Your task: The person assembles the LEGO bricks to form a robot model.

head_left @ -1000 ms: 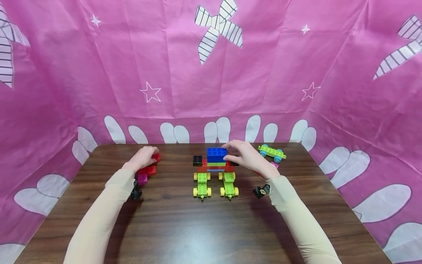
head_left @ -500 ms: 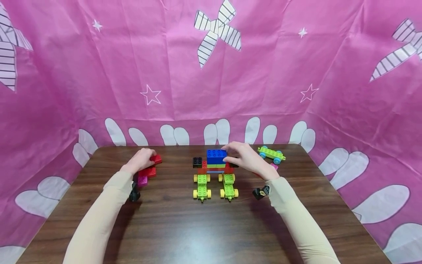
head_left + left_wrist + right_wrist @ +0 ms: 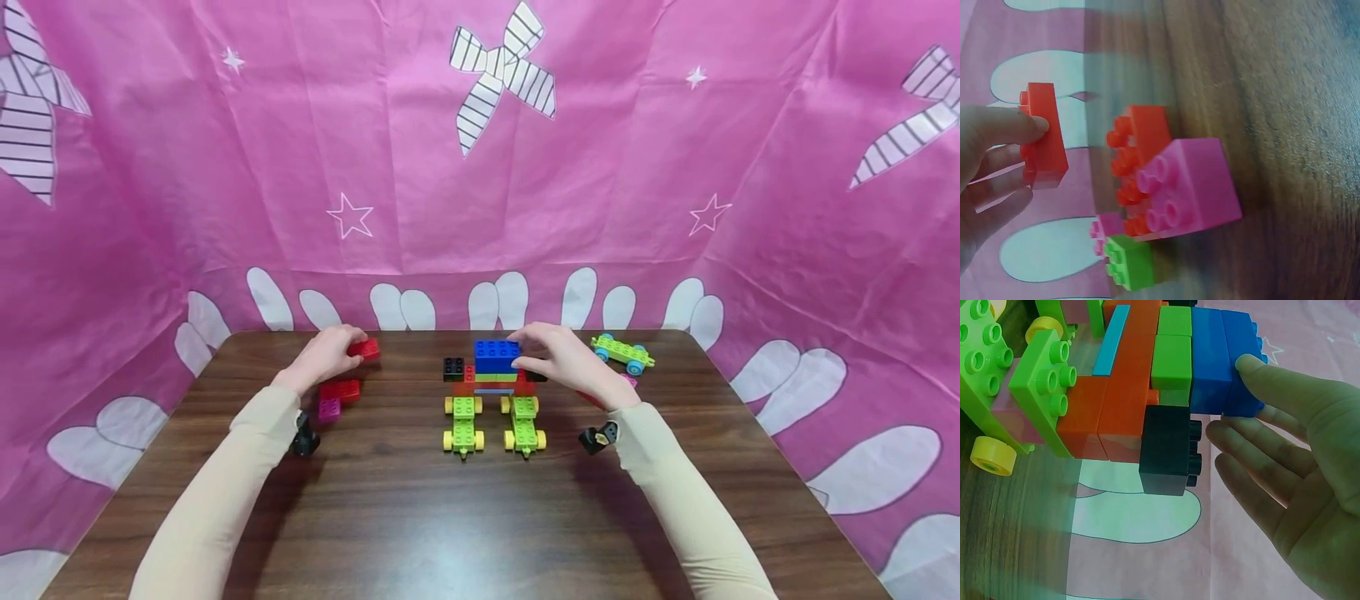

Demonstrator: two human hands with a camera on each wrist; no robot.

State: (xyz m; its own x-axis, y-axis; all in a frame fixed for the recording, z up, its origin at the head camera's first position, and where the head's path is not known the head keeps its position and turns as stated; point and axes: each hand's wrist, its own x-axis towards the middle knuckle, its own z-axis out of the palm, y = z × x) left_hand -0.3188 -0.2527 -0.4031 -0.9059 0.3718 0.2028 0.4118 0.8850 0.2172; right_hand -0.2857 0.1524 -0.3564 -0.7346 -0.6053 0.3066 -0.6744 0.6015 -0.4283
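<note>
Red plastic was gripped on the left: a red brick (image 3: 1049, 147) was pinched between the thumb and fingers of the left hand (image 3: 318, 357), beyond a second red brick (image 3: 341, 390) and a pink brick (image 3: 330, 408) on the wooden table (image 3: 450, 517). Whether the pinched brick was fully lifted could not be told. Near the middle, the wheeled model (image 3: 495, 386) was topped by an upper blue brick (image 3: 1247, 365), which was clamped at its right end by the thumb and a finger of the right hand (image 3: 553, 356).

The step in hand was judged to be the fetching of a brick while the model was steadied. For the next move, a level carry toward the model seemed to be called for, with the blue brick held lightly so as not to be pulled loose.

No brand, label or writing could be read; on the pink cloth (image 3: 420, 167), only pictures such as bows and stars were seen.
</note>
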